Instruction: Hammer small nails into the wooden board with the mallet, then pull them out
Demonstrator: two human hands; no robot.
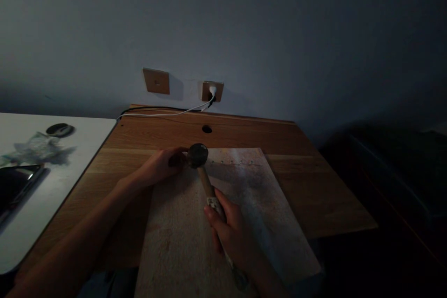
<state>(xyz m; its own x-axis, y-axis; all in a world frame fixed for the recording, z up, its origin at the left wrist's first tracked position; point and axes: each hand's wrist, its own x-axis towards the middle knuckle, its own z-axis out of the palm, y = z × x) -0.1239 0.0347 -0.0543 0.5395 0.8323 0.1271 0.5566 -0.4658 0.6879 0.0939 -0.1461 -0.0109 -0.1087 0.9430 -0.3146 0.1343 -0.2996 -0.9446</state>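
My right hand (230,230) is wrapped around the wooden handle of a hammer (206,179) with a dark, round-faced head. Pale wrapping covers part of the handle near my fingers. At the far left part of a worn, pale board (181,237), my left hand (167,163) has its fingers curled together right beside the hammer head. The head hides the fingertips, so what they pinch cannot be made out. A row of several small nails (232,161) runs along the board's far edge, to the right of the head.
Under the board is a wooden desk (289,137) with a cable hole (207,129). Cables (164,114) run from a wall socket (218,88) along its back. To the left, a white table (63,195) bears a crumpled plastic bag (38,146) and a dark round object (60,130).
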